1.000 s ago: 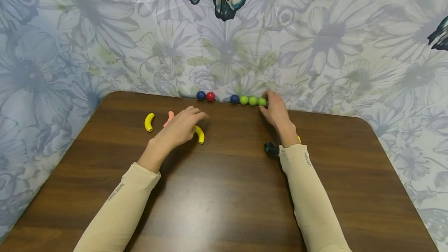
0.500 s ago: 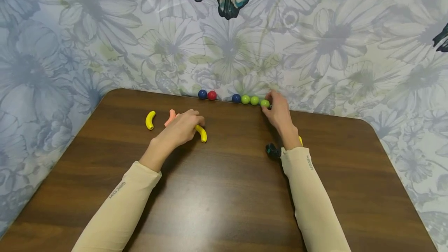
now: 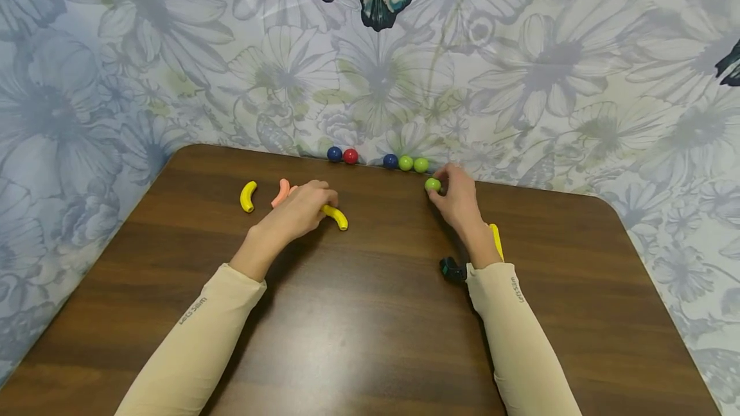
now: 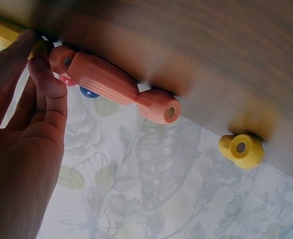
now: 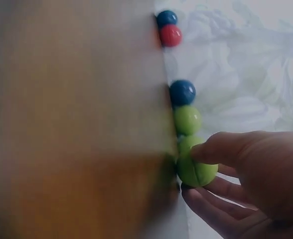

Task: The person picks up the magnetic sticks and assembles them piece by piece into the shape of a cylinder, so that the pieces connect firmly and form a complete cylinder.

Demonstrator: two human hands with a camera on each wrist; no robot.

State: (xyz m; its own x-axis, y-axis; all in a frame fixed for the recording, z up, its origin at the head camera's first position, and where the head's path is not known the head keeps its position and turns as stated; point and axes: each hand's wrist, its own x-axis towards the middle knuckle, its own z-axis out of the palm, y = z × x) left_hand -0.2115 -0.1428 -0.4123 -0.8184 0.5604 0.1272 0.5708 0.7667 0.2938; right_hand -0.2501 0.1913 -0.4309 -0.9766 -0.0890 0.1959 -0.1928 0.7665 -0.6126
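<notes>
Both arms reach forward in beige sleeves. The left hand (image 3: 297, 210) curls its fingers down in a pinch; the right hand (image 3: 457, 198) pinches between thumb and fingertips.

A yellow piece (image 4: 2, 35), apparently pinched by the left hand (image 4: 22, 144), is seen beside an orange curved piece (image 4: 111, 89) and a yellow curved piece (image 4: 241, 149).

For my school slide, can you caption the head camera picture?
Right hand pinches a green ball near the ball row; left hand holds a yellow curved piece.

Brown wooden table (image 3: 370, 352) against floral-printed backdrop (image 3: 173, 50).
</notes>
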